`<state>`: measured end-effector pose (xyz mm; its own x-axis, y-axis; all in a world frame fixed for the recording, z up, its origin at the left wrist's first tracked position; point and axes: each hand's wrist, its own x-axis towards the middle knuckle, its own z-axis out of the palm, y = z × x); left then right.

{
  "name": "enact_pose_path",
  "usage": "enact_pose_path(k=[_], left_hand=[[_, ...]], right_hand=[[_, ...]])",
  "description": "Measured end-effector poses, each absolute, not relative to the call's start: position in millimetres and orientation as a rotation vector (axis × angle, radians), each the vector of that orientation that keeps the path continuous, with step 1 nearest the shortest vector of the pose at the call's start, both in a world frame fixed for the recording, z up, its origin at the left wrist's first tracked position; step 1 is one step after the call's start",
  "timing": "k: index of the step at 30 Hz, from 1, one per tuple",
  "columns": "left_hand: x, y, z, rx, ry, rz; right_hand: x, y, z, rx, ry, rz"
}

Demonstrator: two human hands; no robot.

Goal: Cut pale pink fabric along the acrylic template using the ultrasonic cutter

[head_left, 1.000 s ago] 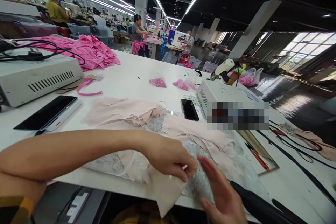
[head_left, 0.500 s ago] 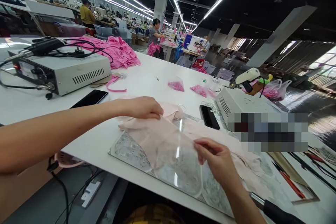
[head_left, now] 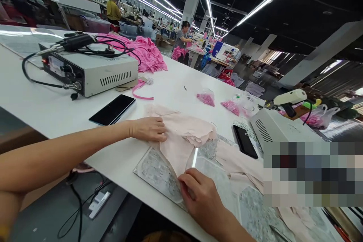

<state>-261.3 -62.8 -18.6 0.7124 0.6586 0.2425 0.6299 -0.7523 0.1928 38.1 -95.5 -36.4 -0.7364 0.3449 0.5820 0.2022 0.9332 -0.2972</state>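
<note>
Left hand: centre of the frame, back upward, fingers drawn together over the left edge of a pale pink fabric piece; whether they pinched the cloth or merely pressed it could not be told from this angle.

Right hand: lower centre, thumb and forefinger closed on the piece's lower tip.

Fabric piece: thin, tapering downward between the two hands, at the centre of the frame, partly over a clear-topped board with a grey mottled look.

Fabric stack: pale pink, layered, ragged at its right edge, just beside the piece. Second stack: same colour, right of centre, lying on the board.

Counter: white, running diagonally across the frame. On it:
- black phone, left of centre, above the left forearm;
- second phone, right of centre, beside a tangle of pale cord;
- grey metal box, left, vented, a black-handled tool and cables on top;
- bright pink cloth heap, behind that box;
- pink strip, curved, near the first phone;
- two clear bags of pink bits, upper centre;
- second vented box, right.

Background, upper centre: a person in a striped top.
</note>
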Motion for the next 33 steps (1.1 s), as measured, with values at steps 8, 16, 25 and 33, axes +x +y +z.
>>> enact_pose_path(k=[8,16,25,33], left_hand=[[-247.0,-66.5,-28.9,2.81,0.973,0.545],[-247.3,-75.9,-21.6,2.816,0.919,0.659],[-223.7,-115.1,-28.3,2.767,1.031,0.723],[-227.5,-108.9,-23.1,2.331,1.377,0.82]], right_hand=[[55.3,-104.1,-42.1,-0.393,-2.483,0.214],[62.0,-104.3,-58.6,-0.51,-2.565,0.17],[60.3,-88.7,-51.3,-0.541,-2.536,0.206],[44.4,-47.4,44.8,-0.914,-1.983,1.339]])
